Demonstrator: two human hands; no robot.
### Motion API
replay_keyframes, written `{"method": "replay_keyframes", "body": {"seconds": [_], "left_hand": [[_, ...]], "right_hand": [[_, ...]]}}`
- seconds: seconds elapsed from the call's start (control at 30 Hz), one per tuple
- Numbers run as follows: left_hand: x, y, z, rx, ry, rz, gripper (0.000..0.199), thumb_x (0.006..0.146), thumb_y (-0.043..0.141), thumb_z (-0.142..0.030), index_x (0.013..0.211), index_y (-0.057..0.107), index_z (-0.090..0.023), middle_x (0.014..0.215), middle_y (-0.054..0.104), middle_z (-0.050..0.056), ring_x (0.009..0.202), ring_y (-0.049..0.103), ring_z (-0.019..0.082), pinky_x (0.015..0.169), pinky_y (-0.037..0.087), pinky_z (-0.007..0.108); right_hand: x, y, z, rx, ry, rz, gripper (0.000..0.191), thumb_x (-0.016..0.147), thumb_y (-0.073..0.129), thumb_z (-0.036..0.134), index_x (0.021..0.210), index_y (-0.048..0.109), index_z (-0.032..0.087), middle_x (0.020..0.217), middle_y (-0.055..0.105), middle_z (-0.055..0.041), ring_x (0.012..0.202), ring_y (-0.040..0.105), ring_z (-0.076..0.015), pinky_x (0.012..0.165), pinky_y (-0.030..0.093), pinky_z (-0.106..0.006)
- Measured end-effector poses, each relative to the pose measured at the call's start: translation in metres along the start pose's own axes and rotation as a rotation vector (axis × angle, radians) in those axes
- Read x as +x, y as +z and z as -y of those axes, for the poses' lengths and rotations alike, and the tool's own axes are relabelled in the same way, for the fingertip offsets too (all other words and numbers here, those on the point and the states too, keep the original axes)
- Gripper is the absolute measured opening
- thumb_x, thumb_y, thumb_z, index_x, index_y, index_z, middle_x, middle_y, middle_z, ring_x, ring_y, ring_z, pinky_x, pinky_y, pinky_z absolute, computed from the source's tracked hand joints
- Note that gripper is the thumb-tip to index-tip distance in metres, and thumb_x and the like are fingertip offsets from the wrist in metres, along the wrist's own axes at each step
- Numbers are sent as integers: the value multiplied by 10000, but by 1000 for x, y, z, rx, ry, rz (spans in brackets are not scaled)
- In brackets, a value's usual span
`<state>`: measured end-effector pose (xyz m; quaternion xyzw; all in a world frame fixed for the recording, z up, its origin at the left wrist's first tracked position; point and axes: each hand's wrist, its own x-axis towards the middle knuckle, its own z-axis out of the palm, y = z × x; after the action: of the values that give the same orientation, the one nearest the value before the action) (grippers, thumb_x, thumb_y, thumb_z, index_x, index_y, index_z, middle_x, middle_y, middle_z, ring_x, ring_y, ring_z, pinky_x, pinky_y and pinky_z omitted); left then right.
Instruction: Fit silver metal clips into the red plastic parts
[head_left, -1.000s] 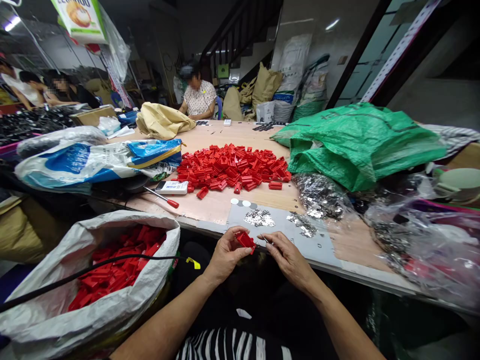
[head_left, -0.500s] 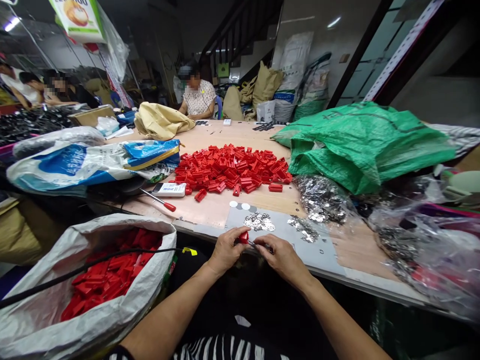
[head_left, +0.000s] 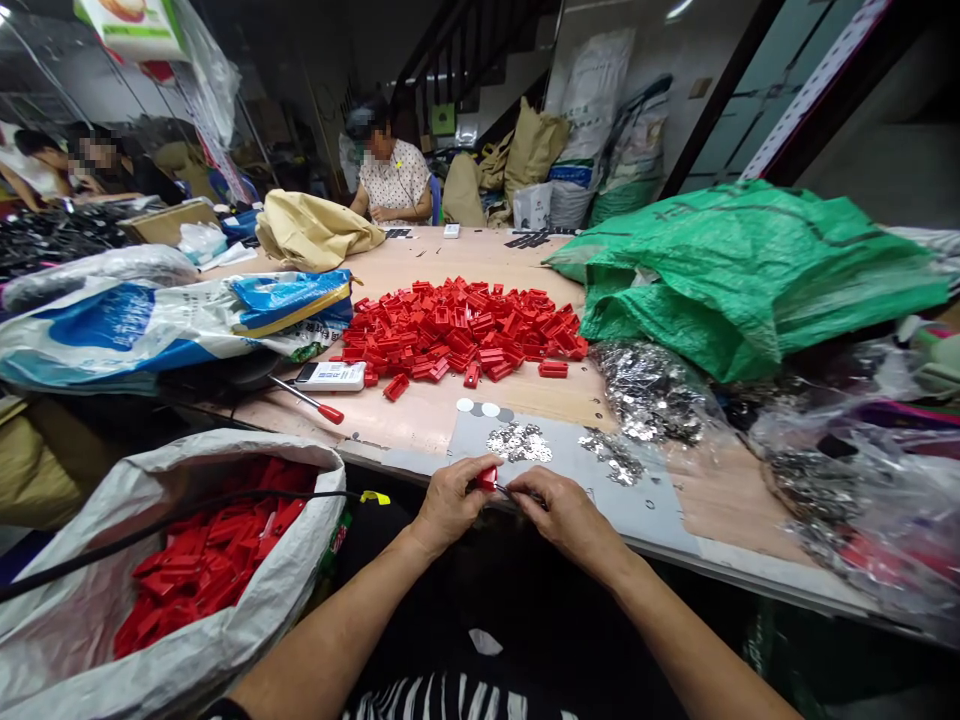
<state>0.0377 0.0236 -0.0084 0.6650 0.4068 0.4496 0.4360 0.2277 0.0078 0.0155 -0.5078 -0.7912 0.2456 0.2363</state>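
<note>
My left hand (head_left: 450, 503) pinches a small red plastic piece (head_left: 487, 478) just off the table's front edge. My right hand (head_left: 553, 505) is closed on a thin metal tool (head_left: 503, 488) whose tip touches or enters the red piece; its handle is hidden in my fingers. Behind my hands, small silvery metal pieces (head_left: 519, 442) lie on a grey sheet (head_left: 471, 432), with a second little heap (head_left: 613, 458) to their right. Farther back is a large pile of red plastic pieces (head_left: 457, 330).
An open white sack (head_left: 300, 585) of red pieces stands at the left. A red-handled screwdriver (head_left: 330, 413) lies near a white box (head_left: 330, 376). Green sacking (head_left: 742, 270) and clear bags of metal pieces (head_left: 652, 390) are at the right. A person (head_left: 394, 180) sits across the table (head_left: 420, 256).
The view has shifted slightly. My hands stay together at the table edge, and the metal tool shows less between them, closer to the red piece.
</note>
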Motion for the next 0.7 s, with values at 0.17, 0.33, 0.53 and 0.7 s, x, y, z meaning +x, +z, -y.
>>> {"method": "replay_keyframes", "body": {"seconds": [0.17,0.33,0.53,0.7], "left_hand": [[0,3,4,35,-2,-29,431,697,687,-123,1094,685,-293,1048,712,41,943,633,229,898,466,358],[-1,4,1,37,14,-55,409,669,715,-124,1050,696,-270,1028,711,37,948,631,221,901,455,345],[-18,-3,-18,49,64,-112,331,687,708,-131,1000,675,-235,884,690,20,795,604,178,809,458,306],[-31,-9,-38,-45,54,-184,291,685,735,-170,962,668,-229,913,669,21,838,594,177,822,436,292]], "right_hand": [[2,7,13,-111,46,-22,199,848,487,128,893,663,210,876,649,-45,813,619,-183,745,478,-304],[-4,13,20,-168,110,-32,195,878,455,163,941,636,200,907,640,-58,831,617,-201,737,471,-323],[-19,10,21,73,18,-166,205,927,399,279,998,582,220,952,626,-65,886,598,-201,798,469,-341],[-31,2,33,261,88,-102,189,942,372,335,1034,496,226,779,604,-1,599,533,-143,602,446,-279]]}}
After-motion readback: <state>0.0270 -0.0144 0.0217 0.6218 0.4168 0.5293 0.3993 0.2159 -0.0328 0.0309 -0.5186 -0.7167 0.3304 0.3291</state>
